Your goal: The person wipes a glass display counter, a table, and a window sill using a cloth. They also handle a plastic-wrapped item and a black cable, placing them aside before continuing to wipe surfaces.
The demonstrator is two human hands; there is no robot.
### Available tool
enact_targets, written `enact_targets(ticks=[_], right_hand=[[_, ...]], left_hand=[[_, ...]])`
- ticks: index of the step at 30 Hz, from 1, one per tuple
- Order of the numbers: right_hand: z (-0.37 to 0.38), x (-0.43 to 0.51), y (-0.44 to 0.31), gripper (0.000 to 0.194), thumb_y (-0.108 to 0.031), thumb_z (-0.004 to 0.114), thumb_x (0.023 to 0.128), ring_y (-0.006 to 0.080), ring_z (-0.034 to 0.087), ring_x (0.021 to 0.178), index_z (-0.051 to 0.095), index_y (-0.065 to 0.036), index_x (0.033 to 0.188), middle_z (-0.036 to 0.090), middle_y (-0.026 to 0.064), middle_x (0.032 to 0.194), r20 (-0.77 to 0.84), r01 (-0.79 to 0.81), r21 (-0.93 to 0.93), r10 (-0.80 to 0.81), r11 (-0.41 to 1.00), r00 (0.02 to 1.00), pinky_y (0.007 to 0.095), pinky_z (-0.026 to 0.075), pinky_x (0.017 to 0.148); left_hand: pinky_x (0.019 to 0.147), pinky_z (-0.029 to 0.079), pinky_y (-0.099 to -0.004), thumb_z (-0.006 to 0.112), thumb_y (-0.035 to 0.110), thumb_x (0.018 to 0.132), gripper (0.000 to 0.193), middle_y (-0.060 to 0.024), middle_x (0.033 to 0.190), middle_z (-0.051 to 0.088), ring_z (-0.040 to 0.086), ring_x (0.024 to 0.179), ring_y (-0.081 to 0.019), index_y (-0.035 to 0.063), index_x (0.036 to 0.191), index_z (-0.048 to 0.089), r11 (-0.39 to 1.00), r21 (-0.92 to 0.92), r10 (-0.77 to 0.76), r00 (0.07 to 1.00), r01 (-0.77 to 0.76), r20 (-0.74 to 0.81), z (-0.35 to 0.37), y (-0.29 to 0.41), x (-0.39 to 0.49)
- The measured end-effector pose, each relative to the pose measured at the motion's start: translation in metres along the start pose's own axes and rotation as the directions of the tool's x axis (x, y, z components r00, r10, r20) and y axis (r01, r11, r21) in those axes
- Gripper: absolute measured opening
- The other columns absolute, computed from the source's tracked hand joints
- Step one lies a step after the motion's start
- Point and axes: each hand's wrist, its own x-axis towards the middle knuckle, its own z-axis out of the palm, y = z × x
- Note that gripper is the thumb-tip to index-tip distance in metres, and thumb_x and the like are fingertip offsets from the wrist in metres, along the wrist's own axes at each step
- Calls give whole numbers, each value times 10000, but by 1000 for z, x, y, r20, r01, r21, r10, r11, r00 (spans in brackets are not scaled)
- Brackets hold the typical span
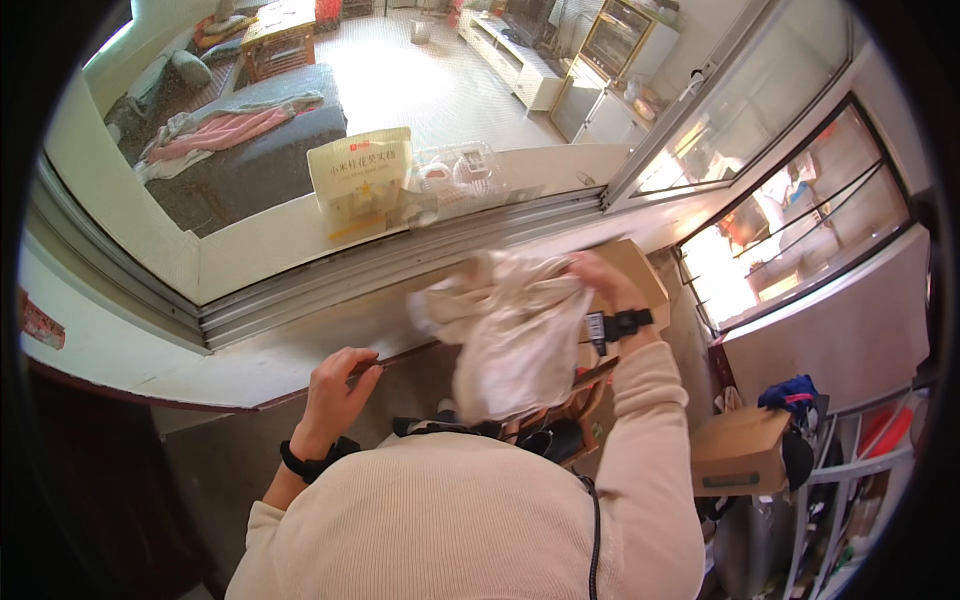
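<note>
A cream-coloured cloth (517,337), crumpled and blurred by motion, hangs from my right hand (604,281) by its upper right part. It hangs in front of the window ledge (390,307). What kind of cloth it is cannot be made out. My left hand (337,397) is by the ledge's front edge, its fingers curled and the thumb apart, with nothing seen in it. Whether its fingertips touch the edge is unclear. Behind the cloth and my right hand is a cardboard box (634,266), partly hidden.
Metal sliding-window tracks (300,292) run along the ledge. Beyond the mesh stand a yellow printed pouch (364,180) and a clear plastic container (469,169). Below the cloth is a wooden chair (592,409). On the right another cardboard box (742,454) sits beside a metal rack (847,472).
</note>
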Motion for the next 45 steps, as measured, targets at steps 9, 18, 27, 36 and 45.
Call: enact_targets(ticks=[9, 18, 27, 36, 45], right_hand=[[-204, -290, -101, 348, -157, 592, 830, 153, 571, 906, 585, -7, 1144, 607, 84, 1029, -680, 364, -714, -467, 598, -565, 276, 468, 806], [16, -69, -96, 349, -190, 558, 859, 169, 579, 934, 593, 15, 1140, 634, 102, 1055, -769, 664, -319, -594, 677, 237, 303, 464, 838], [336, 21, -20, 359, -192, 539, 874, 153, 533, 1011, 589, 14, 1164, 619, 77, 1117, 628, 219, 290, -358, 932, 691, 282, 418, 897], [24, -125, -58, 351, -190, 459, 941, 205, 564, 985, 535, -12, 1234, 607, 121, 1109, -535, 351, -543, -636, 763, 555, 337, 440, 865], [-53, -194, -125, 447, -201, 582, 864, 263, 540, 1075, 511, 29, 1241, 536, 130, 1151, -577, 454, -816, -527, 357, -624, 362, 507, 910]], left_hand=[[681, 493, -333, 651, 90, 800, 156, -122, 831, 637, 620, 771, -277, 4, 926, 619, 995, 20, 95, 990, -98, 104, 8, -2, 15], [678, 496, -338, 662, 110, 796, 171, -120, 840, 642, 620, 780, -288, 14, 931, 622, 992, 113, 47, 998, -50, 31, -12, 3, -18], [702, 503, -310, 645, 51, 801, 164, -130, 834, 645, 643, 777, -243, -9, 951, 623, 988, 142, -50, 995, 62, -91, -39, 2, -69], [722, 500, -349, 654, 125, 808, 181, -137, 877, 655, 633, 816, -284, 13, 949, 636, 976, 99, -173, 970, 192, -174, -70, -26, -81], [758, 466, -302, 620, 139, 839, 210, -84, 1023, 622, 590, 898, -221, 19, 1011, 611, 927, 217, -229, 920, 306, -317, -83, -26, -97]])
